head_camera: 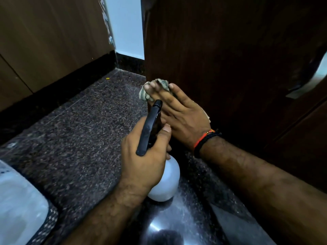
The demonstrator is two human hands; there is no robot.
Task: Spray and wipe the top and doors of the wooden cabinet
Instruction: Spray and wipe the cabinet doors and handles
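A dark wooden cabinet door (230, 50) fills the upper right of the head view. My right hand (180, 112) presses a crumpled greenish cloth (146, 91) flat against the door's lower left corner, fingers straight; most of the cloth is hidden under the hand. My left hand (143, 156) grips the neck of a white spray bottle (166, 181) with a black trigger head (150, 128), held just in front of the right hand, nozzle pointing toward the cloth and door.
A speckled dark granite floor (79, 129) spreads below. Lighter brown wooden panels (44, 41) with a black skirting stand at the left, and a pale wall strip (125, 23) shows between. A metal door handle (300, 87) sits at the right. White patterned fabric (19, 206) lies at lower left.
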